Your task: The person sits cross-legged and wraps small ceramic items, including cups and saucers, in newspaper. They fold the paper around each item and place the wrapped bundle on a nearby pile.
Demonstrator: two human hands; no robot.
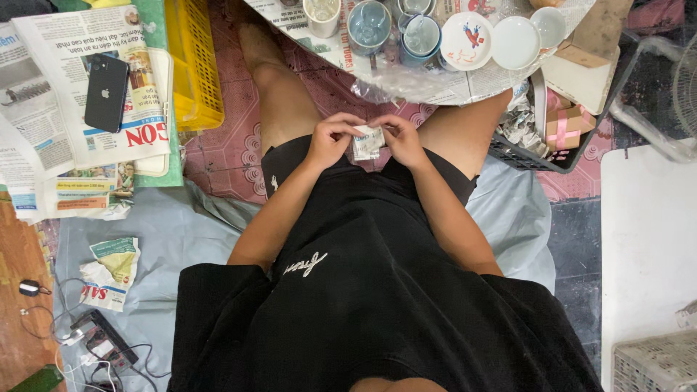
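I sit on the floor in black clothes, both hands together over my lap. My left hand [330,138] and my right hand [401,138] pinch the two sides of a small whitish paper-wrapped piece [367,143] held between them. Just beyond my knees, a sheet of newspaper [465,83] carries several cups, glasses and small white bowls, one of them a saucer with a red figure [466,40]. The underside of the held piece is hidden.
A yellow plastic crate [194,62] stands at my left. Further left a black phone [107,92] lies on spread newspapers. Crumpled paper [109,272] and cables lie on a grey sheet. A dark basket with small ribboned boxes [563,131] sits at my right, beside a white board [646,232].
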